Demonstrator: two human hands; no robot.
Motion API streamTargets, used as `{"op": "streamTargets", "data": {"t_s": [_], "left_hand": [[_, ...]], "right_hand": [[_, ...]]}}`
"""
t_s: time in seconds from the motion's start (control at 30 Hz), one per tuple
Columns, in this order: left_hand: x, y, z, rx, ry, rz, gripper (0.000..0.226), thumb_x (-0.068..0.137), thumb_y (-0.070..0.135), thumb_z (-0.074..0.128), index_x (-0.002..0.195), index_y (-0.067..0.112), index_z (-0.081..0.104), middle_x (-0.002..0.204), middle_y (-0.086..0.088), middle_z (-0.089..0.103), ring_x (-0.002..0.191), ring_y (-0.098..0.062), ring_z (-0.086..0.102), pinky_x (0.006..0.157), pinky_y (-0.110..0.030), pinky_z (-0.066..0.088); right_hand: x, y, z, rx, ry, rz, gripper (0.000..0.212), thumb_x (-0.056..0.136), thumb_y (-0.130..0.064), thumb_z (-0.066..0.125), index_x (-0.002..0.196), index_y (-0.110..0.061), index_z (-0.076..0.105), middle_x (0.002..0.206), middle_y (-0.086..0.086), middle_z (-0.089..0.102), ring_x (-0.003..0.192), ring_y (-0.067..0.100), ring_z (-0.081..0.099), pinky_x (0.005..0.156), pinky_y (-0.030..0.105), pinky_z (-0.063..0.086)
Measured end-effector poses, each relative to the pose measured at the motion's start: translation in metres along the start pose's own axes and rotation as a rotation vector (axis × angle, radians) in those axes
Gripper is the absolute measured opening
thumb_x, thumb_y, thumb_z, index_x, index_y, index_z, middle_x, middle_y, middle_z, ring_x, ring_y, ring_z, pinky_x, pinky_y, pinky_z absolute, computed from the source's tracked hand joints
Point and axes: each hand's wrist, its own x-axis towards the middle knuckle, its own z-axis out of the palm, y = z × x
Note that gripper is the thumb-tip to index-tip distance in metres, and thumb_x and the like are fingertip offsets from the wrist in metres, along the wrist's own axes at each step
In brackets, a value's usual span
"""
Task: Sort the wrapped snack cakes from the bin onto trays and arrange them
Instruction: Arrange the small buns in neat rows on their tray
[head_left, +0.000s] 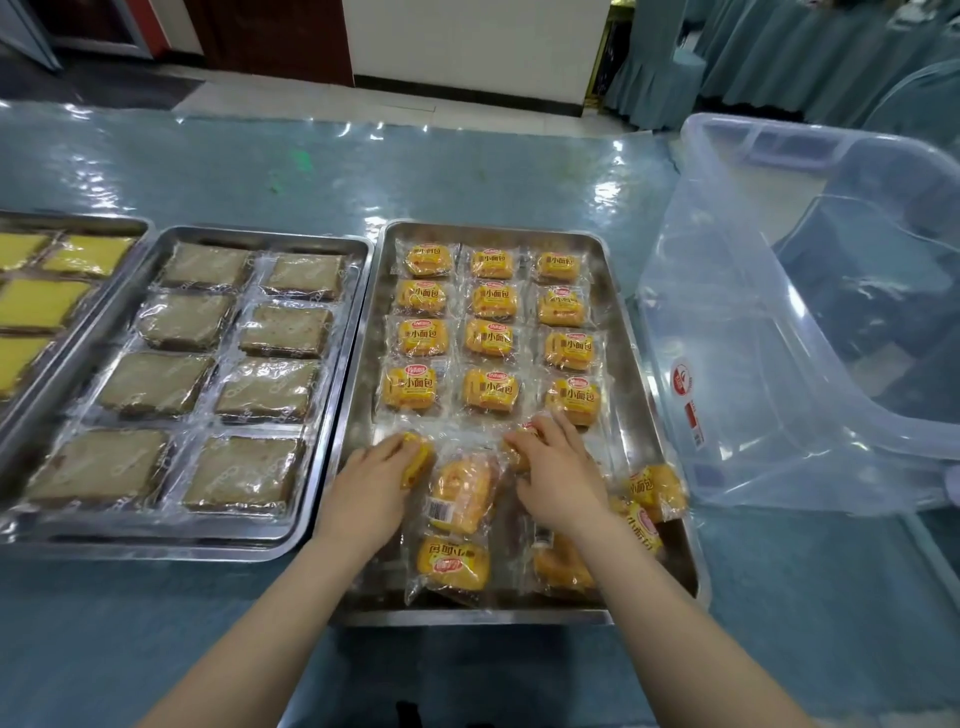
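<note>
On the near end of the right-hand steel tray (631, 332), both hands lay palm-down. The left hand (371, 483) curled around a yellow wrapped cake (415, 457); the right hand (558, 473) covered another packet (517, 457), seemingly gripping it, though its fingers hid the hold. Both forearms reached straight in. Loose cakes (460, 491) lay between them, neat rows (491, 338) beyond, the clear bin (779, 312) just beside.
</note>
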Motion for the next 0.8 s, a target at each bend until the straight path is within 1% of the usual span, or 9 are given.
{"op": "streamTargets", "data": {"t_s": [0.13, 0.23, 0.3, 0.4, 0.47, 0.57, 0.67, 0.73, 0.8], "left_hand": [[0.004, -0.004, -0.001, 0.025, -0.023, 0.095, 0.074, 0.081, -0.009, 0.051, 0.140, 0.034, 0.038, 0.155, 0.005, 0.024, 0.142, -0.022, 0.019, 0.115, -0.037, 0.018], [0.000, -0.004, -0.002, -0.002, 0.059, 0.037, 0.078, 0.078, -0.014, 0.047, 0.142, 0.029, 0.037, 0.157, 0.000, 0.017, 0.141, -0.026, 0.022, 0.105, -0.040, 0.038], [-0.003, -0.001, -0.001, -0.022, 0.104, -0.001, 0.078, 0.077, -0.015, 0.045, 0.142, 0.026, 0.036, 0.155, -0.001, 0.023, 0.137, -0.025, 0.029, 0.099, -0.038, 0.043], [-0.005, 0.000, 0.003, -0.050, 0.077, -0.030, 0.077, 0.079, -0.011, 0.045, 0.145, 0.026, 0.031, 0.153, 0.001, 0.026, 0.138, -0.022, 0.026, 0.105, -0.038, 0.035], [-0.005, 0.001, 0.007, -0.023, -0.011, -0.034, 0.079, 0.082, -0.006, 0.046, 0.148, 0.030, 0.020, 0.157, 0.003, 0.013, 0.143, -0.023, 0.013, 0.110, -0.039, 0.026], [-0.004, 0.004, 0.011, 0.026, -0.131, -0.012, 0.086, 0.084, -0.006, 0.046, 0.150, 0.031, 0.006, 0.158, -0.002, -0.005, 0.144, -0.028, -0.004, 0.114, -0.038, 0.015], [0.001, 0.003, 0.008, -0.003, -0.170, -0.038, 0.087, 0.084, -0.007, 0.044, 0.149, 0.035, 0.006, 0.158, 0.000, -0.007, 0.144, -0.029, -0.005, 0.114, -0.040, 0.018], [0.003, 0.001, 0.005, -0.030, -0.190, -0.042, 0.087, 0.083, -0.008, 0.043, 0.149, 0.037, 0.008, 0.158, 0.003, -0.006, 0.145, -0.027, -0.003, 0.114, -0.039, 0.019], [0.004, -0.002, 0.001, -0.066, -0.206, -0.037, 0.086, 0.083, -0.007, 0.043, 0.148, 0.038, 0.010, 0.158, 0.006, -0.004, 0.145, -0.024, -0.003, 0.114, -0.039, 0.017]], "right_hand": [[-0.004, 0.003, -0.002, -0.007, 0.001, 0.038, 0.058, 0.085, -0.025, 0.060, 0.138, -0.038, 0.042, 0.154, -0.003, 0.025, 0.146, 0.022, 0.002, 0.111, 0.054, 0.028], [-0.005, 0.003, -0.005, -0.017, -0.015, 0.052, 0.061, 0.081, -0.026, 0.060, 0.138, -0.037, 0.042, 0.151, -0.003, 0.027, 0.143, 0.023, 0.009, 0.109, 0.053, 0.030], [-0.004, 0.002, -0.005, -0.004, -0.026, 0.068, 0.060, 0.081, -0.028, 0.059, 0.138, -0.037, 0.043, 0.152, -0.002, 0.027, 0.143, 0.023, 0.010, 0.110, 0.053, 0.029], [-0.004, -0.004, -0.003, 0.083, 0.145, 0.106, 0.048, 0.085, -0.032, 0.058, 0.132, -0.033, 0.051, 0.146, -0.002, 0.038, 0.139, 0.021, 0.023, 0.111, 0.046, 0.028], [-0.001, -0.009, -0.001, 0.136, 0.291, 0.092, 0.039, 0.089, -0.037, 0.054, 0.127, -0.030, 0.055, 0.135, -0.004, 0.051, 0.130, 0.019, 0.037, 0.107, 0.041, 0.033], [0.003, -0.016, -0.001, 0.116, 0.128, -0.033, 0.051, 0.087, -0.053, 0.053, 0.133, -0.029, 0.051, 0.132, -0.005, 0.056, 0.126, 0.021, 0.040, 0.104, 0.043, 0.037], [0.007, -0.018, -0.004, -0.014, -0.050, -0.063, 0.061, 0.084, -0.064, 0.052, 0.133, -0.029, 0.051, 0.137, -0.004, 0.052, 0.131, 0.024, 0.033, 0.106, 0.048, 0.033], [0.009, -0.019, -0.009, -0.024, -0.083, -0.047, 0.047, 0.082, -0.064, 0.054, 0.114, -0.030, 0.062, 0.125, -0.004, 0.057, 0.124, 0.023, 0.037, 0.102, 0.047, 0.034], [0.009, -0.018, -0.013, 0.008, -0.105, -0.038, 0.030, 0.080, -0.059, 0.059, 0.091, -0.031, 0.063, 0.108, -0.007, 0.059, 0.115, 0.020, 0.041, 0.097, 0.045, 0.037]]}}
